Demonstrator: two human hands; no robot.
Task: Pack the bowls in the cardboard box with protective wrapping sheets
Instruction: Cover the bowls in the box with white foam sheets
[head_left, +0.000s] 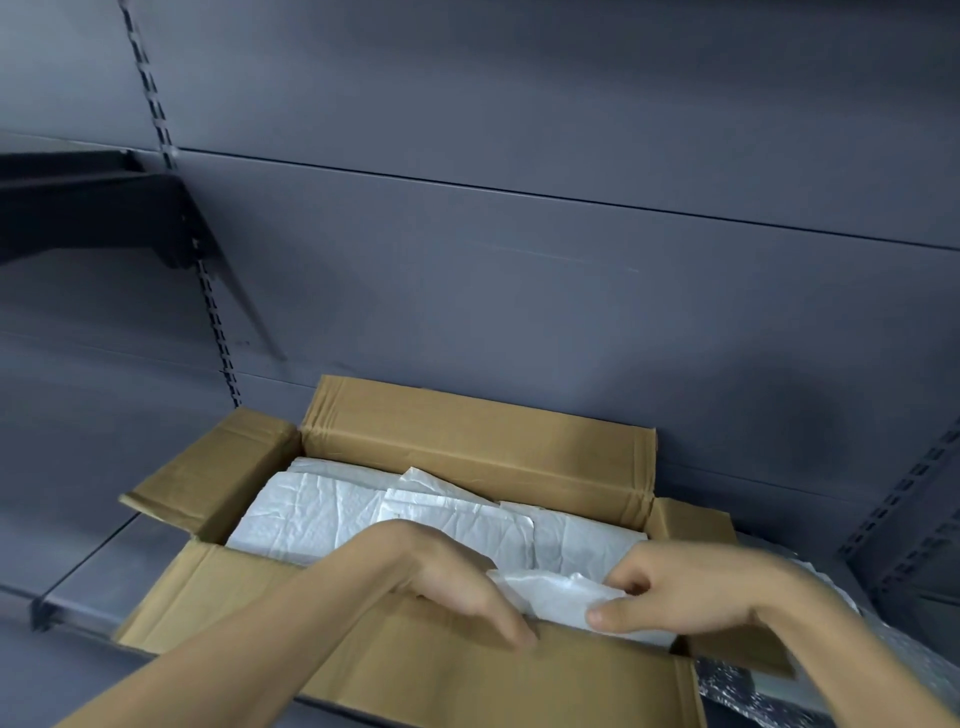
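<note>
While our R hand (691, 587) pinches a wrapping sheet (561, 597) w/ curled fingers | L hand (457, 587) fingers straight, touching cardboard box (467, 441) flap.

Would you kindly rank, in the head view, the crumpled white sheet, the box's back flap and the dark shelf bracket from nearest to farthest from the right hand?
1. Crumpled white sheet: pinched in the right hand, at the box's near right edge.
2. Back flap: standing up behind the box, against the wall.
3. Dark shelf bracket: far upper left, on the wall.

grey shelf (93, 577) | grey back panel (519, 286) | dark bracket (171, 228) upper left | slotted upright (218, 332)
</note>
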